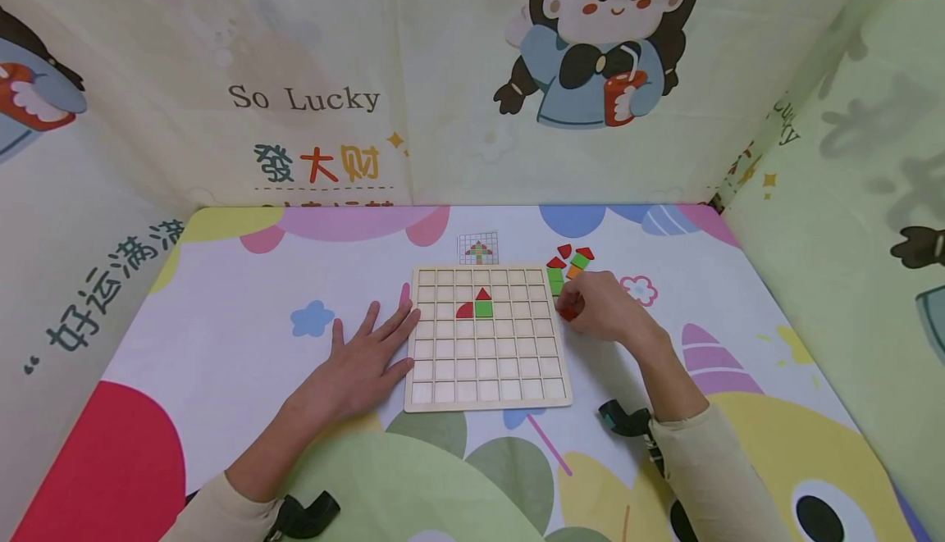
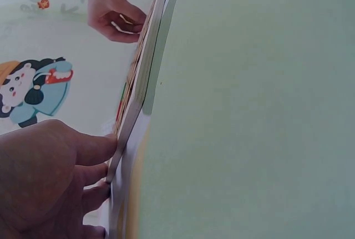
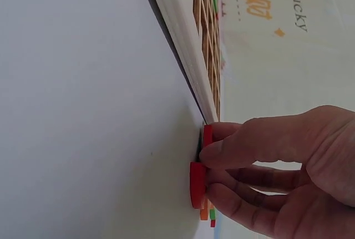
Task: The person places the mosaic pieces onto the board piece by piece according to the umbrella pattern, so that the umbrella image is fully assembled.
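Note:
A square wooden grid board (image 1: 487,405) lies flat on the table. In it sit a red triangle (image 1: 483,294), a red quarter-round block (image 1: 465,310) and a green square block (image 1: 483,309). My left hand (image 1: 369,366) is spread, fingers and thumb at the board's left edge. Beside the board's right edge my right hand (image 1: 601,304) bends its thumb and fingers to pinch a red block (image 3: 207,135). A second red block (image 3: 197,186), curved on one side, lies right at these fingertips in the right wrist view. The hand partly covers the blocks.
Above the board's right corner lie loose blocks: green squares (image 1: 555,280), red pieces (image 1: 564,251) and an orange one (image 1: 573,271). A small printed pattern card (image 1: 478,248) lies behind the board. Printed cloth walls (image 1: 443,75) stand around the table.

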Demonstrator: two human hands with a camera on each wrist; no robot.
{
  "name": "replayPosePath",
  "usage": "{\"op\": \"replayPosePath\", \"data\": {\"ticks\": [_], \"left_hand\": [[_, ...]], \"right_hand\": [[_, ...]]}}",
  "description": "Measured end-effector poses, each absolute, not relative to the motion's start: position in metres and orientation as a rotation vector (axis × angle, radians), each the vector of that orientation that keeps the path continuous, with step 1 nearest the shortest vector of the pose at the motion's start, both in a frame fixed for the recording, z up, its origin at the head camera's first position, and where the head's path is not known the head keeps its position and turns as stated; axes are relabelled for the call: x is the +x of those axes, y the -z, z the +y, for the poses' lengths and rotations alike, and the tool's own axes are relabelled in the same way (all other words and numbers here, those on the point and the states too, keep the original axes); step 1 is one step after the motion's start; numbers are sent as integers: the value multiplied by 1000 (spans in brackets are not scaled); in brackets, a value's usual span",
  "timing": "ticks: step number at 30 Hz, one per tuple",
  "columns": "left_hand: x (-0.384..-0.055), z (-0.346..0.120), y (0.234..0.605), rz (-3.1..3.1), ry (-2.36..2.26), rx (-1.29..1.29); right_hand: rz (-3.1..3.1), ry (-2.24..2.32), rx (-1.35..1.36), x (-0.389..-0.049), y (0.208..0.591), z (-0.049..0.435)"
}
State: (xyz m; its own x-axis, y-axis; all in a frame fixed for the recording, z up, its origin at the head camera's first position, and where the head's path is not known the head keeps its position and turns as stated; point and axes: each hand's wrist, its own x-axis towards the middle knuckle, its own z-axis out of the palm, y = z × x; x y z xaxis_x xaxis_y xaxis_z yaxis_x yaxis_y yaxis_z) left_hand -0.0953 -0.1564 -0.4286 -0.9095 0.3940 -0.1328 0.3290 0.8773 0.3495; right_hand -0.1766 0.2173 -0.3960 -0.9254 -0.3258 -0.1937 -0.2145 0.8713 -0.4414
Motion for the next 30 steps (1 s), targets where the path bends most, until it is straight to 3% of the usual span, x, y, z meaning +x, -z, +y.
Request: {"op": "replayPosePath", "data": {"ticks": [30], "left_hand": [[-96, -156, 430, 2839, -467, 542]], "right_hand": [[2728, 761, -732, -188, 392, 167]]}}
